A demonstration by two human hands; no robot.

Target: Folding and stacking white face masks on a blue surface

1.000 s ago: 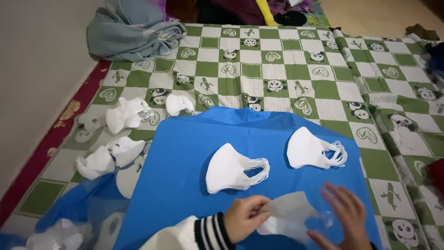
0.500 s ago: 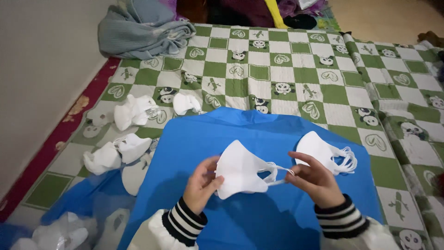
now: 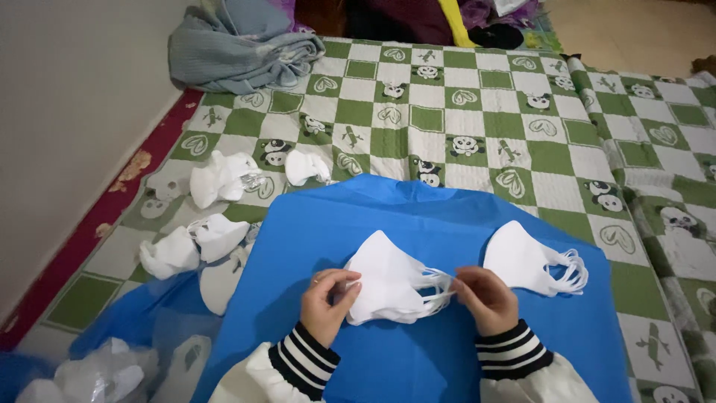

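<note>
Holding a stack of white masks (image 3: 388,280) over the blue sheet (image 3: 447,224), the person is working with both hands low in the view. The left hand (image 3: 327,302) is gripping the stack's left edge, thumb and fingers closed on the fabric. The right hand (image 3: 485,298) is pinching the bundled ear loops (image 3: 440,283) at the stack's right side, fingertips closed together on them. The stack is sitting between the two hands, near the middle of the sheet, its pointed fold facing up and away from the person.

A second pile of masks (image 3: 526,261) is lying on the sheet just beside the right hand, loops fanning out to the right, apart from the held stack. The sheet is lying over a green-and-white checked mat (image 3: 485,112) printed with pandas and hearts.

Loose masks (image 3: 216,179) are lying on the mat to the left of the sheet, in several small clusters well apart from the hands. Clear plastic bags (image 3: 104,373) are lying at the lower left corner. A grey blanket (image 3: 239,52) is lying bunched at the mat's far left corner, against the wall (image 3: 67,112). Both wrists are showing black-and-white striped cuffs (image 3: 514,347) on white sleeves.
</note>
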